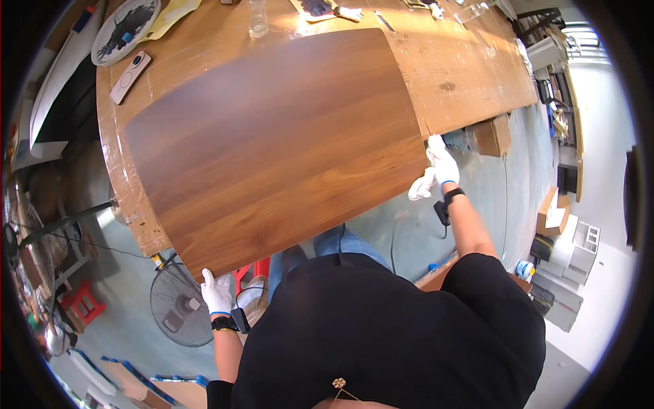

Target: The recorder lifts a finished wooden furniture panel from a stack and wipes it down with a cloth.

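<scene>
Gripping wood panel (272, 143) corners, both hands.

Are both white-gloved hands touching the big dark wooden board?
Touching. The head view shows the left hand gripping the wooden board at its near corner, and the right hand pressed against its other near corner.

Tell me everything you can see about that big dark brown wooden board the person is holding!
The big dark brown wooden board is a flat, smooth rectangle with streaky grain running along its length, slightly glossy. It lies flat on the lighter wooden workbench, its near edge sticking out past the bench toward the person. The left hand in a white glove grips its near left corner; the gloved right hand holds the near right corner. Nothing rests on top of it.
</scene>
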The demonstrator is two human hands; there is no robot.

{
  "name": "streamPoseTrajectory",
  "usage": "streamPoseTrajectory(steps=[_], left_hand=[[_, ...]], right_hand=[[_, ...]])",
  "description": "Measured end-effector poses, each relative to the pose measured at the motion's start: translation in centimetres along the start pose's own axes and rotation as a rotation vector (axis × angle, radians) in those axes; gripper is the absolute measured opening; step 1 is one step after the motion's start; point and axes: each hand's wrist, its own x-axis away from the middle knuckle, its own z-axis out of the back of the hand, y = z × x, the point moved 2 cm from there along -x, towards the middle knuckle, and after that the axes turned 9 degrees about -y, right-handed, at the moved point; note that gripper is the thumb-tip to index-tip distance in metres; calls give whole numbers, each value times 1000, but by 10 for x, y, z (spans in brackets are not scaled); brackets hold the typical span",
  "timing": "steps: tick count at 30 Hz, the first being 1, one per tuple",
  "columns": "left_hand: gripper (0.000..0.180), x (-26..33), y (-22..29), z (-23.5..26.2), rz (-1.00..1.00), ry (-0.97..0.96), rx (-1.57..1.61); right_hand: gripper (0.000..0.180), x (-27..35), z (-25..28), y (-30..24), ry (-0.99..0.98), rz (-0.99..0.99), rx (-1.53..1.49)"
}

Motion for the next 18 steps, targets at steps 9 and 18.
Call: streamPoseTrajectory(steps=[9,18], left_hand=[[79,11,81,-20,-460,394,-1101],[79,-8,180,-385,-846,-437,-1042]], right_hand=[[50,26,-3,-46,-119,-277,-189],[46,-11,-190,-148,-163,-50,968]])
